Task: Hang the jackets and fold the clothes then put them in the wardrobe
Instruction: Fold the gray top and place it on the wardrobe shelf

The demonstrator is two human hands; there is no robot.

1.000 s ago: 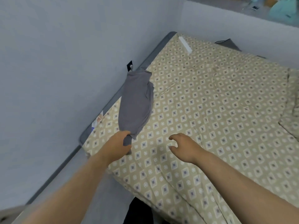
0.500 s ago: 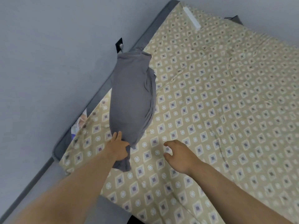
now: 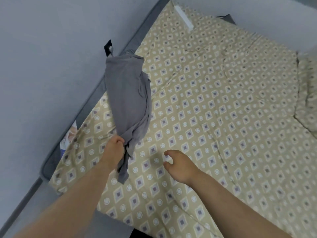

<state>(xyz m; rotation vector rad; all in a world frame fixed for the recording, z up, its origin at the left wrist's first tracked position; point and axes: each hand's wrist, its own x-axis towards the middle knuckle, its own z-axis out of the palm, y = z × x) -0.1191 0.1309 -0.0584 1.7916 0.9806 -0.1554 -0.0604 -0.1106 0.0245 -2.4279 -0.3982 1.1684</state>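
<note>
Our left hand (image 3: 114, 148) has gathered the grey garment (image 3: 127, 93) into its grip on the bed (image 3: 223, 117), near the wall (image 3: 42, 57); our right hand (image 3: 180, 167) hovers loosely curled, empty.

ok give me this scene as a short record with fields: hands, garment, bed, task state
left hand: grips the bunched lower end of the garment
right hand: holds nothing, fingers loosely curled, over the bed cover
garment: grey, crumpled, stretched along the bed's left edge near the wall
bed cover: beige with a diamond pattern, wrinkled
other: white strip at the far end of the bed
task state: garment not yet folded; no wardrobe in view
</note>
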